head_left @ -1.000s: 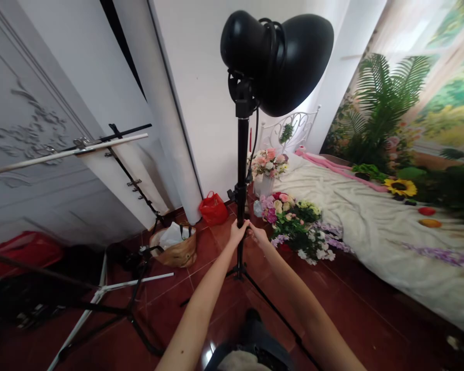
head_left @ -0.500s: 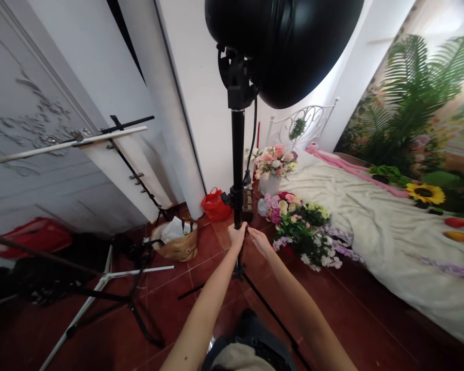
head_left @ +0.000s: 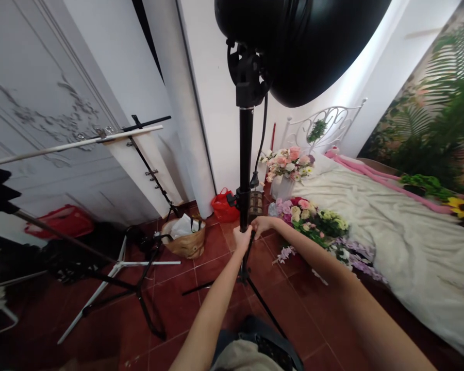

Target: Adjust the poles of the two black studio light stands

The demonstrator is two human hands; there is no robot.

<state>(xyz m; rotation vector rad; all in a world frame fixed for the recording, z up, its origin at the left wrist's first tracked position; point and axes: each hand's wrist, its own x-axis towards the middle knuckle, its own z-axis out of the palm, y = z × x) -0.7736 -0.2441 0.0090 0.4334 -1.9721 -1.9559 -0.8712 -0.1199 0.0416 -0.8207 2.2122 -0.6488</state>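
A black light stand (head_left: 246, 154) rises upright in front of me. It carries a large black lamp housing (head_left: 313, 46) at its top. My left hand (head_left: 242, 238) is wrapped round the pole below the upper clamp (head_left: 239, 199). Against the pole's right side, my right hand (head_left: 261, 225) has its fingers closed at a small dark knob, which they largely hide. A power cable (head_left: 263, 136) with a plug (head_left: 254, 179) hangs beside the pole. The stand's legs (head_left: 265, 305) spread over the tiles near my feet.
Artificial flowers (head_left: 305, 216) and a bed with a cream cover (head_left: 402, 242) lie to the right. A red bag (head_left: 225, 206) and a woven basket (head_left: 187, 242) stand behind the pole. On the left are a white stand leg (head_left: 95, 299), black stands and a horizontal white pole (head_left: 54, 148).
The view has swung left. My right hand has turned over the knob, its wrist and elbow now higher and further out to the right. My left hand keeps its grip on the pole.
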